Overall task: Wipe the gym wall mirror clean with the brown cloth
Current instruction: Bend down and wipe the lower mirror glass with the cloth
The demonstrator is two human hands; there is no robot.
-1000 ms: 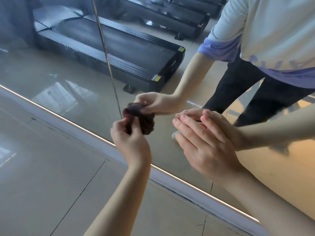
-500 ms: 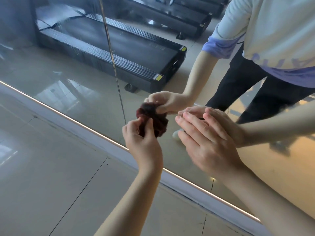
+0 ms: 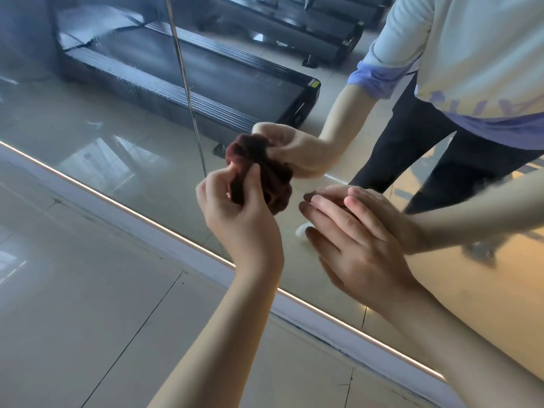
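Left hand grips the bunched cloth, pressed on the mirror near its bottom edge. It has slid off the seam toward the right hand, which lies flat on the glass with fingers straight. Wiping looks underway.

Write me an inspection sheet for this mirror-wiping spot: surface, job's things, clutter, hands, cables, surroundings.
Surface: wall mirror, its panels meeting at a vertical seam; no marks that can be told apart from the reflections.
Job's things: brown cloth, bunched up, against the glass near the seam's lower end.
Clutter: nothing seen.
Hands: left hand grips the cloth; right hand lies flat on the glass, fingers straight, holding nothing.
Cables: nothing seen.
Surroundings: tiled floor; pale base strip under the mirror; treadmills show in the reflection.
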